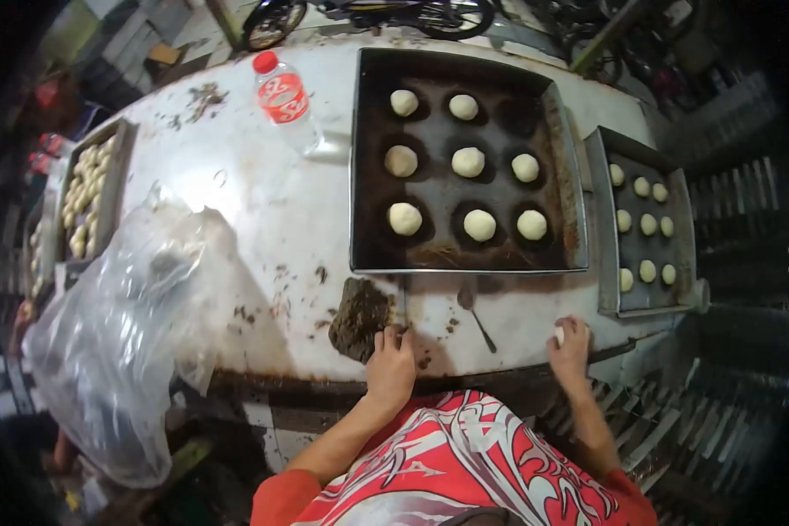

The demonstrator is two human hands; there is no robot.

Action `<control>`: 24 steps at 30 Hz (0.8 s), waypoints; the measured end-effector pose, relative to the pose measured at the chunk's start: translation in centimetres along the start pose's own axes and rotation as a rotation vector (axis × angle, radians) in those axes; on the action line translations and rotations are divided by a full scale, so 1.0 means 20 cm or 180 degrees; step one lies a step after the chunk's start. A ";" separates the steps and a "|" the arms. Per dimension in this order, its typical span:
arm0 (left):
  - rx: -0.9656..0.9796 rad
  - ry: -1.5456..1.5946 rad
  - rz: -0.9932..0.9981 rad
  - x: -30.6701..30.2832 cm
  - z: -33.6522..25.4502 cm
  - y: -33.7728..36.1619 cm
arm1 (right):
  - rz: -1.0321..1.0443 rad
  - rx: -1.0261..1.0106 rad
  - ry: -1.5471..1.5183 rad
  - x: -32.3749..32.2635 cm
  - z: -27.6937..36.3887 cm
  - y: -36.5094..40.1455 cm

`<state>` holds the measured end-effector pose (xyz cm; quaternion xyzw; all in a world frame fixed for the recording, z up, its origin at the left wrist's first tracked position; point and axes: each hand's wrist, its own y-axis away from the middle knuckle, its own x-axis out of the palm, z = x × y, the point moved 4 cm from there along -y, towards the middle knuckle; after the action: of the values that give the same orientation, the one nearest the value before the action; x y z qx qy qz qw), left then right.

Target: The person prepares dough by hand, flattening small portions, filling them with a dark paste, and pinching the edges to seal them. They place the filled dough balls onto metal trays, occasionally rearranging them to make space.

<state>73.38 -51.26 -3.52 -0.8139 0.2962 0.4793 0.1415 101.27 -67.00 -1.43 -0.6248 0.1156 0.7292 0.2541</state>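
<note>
My left hand [390, 366] is at the right edge of a dark brown lump of filling [359, 317], its curled fingers pinching at the paste. Near the table's front edge, my right hand [571, 352] is closed around a small piece of pale dough [559, 335], which shows partly between the fingers. A metal spoon [477, 321] lies between the two hands, with dark crumbs beside it. Beyond them stands a large dark baking tray [471, 263] carrying several round dough balls [468, 162], spaced in rows.
To the right, a smaller tray [649, 309] bears several dough balls. A clear plastic bag [131, 342] drapes over the table's left front edge. A plastic bottle with a red cap [282, 101] lies at the back. Another filled tray [118, 175] is at far left. Motorcycles stand behind.
</note>
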 end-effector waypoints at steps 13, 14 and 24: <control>0.0521 0.0647 0.0778 -0.15 0.01 -0.04 | -0.1160 -0.0002 0.0279 0.25 -0.14 -2.15; 0.0525 0.0921 0.0611 -0.19 0.00 -0.06 | -0.0486 0.0243 -0.0945 0.44 0.02 -2.03; 0.1569 -0.0261 -0.1014 -0.42 -0.26 -1.15 | -0.1778 0.1048 -0.2108 -0.32 0.48 -0.82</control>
<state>88.03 -32.96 5.15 -0.7712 0.2662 0.3971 0.4203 102.20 -49.97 9.03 -0.3168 -0.0303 0.7650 0.5599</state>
